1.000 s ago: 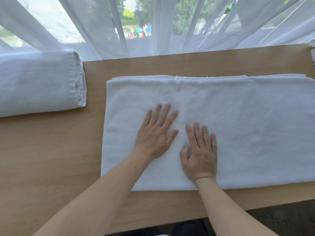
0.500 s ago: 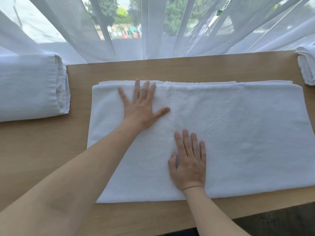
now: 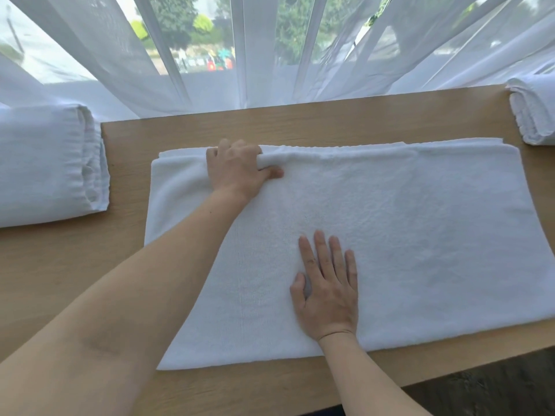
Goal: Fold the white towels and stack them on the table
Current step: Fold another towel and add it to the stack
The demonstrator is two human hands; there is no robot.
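Daylight filters through sheer white curtains (image 3: 270, 55) behind a light wooden table (image 3: 75, 265).

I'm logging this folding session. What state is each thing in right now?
Spread towel: flat on the table, partly folded.
Left hand: grips the towel's far edge.
Right hand: flat, pressing the towel.
Left folded towel: folded, lying apart.
Right folded towel: folded, at the table's far right.
Curtain: drawn, sheer.
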